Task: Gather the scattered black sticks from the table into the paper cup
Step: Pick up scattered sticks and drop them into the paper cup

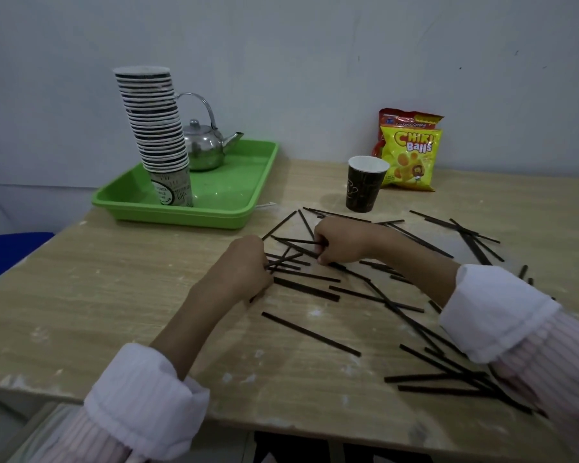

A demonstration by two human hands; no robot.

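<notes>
Left grip (248,267) and right grip (340,242) each curl around a few black sticks (311,334), likely bunching them so the nearby paper cup (366,185) takes one bundle.

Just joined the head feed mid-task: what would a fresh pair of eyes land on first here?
Most striking: thin black sticks strewn over the right half of the light wooden table, with the left hand and right hand each gripping some in the middle. Behind them a dark paper cup stands upright, no sticks showing above its rim; far left, a tall leaning stack of paper cups rises from a green plastic tray.
</notes>
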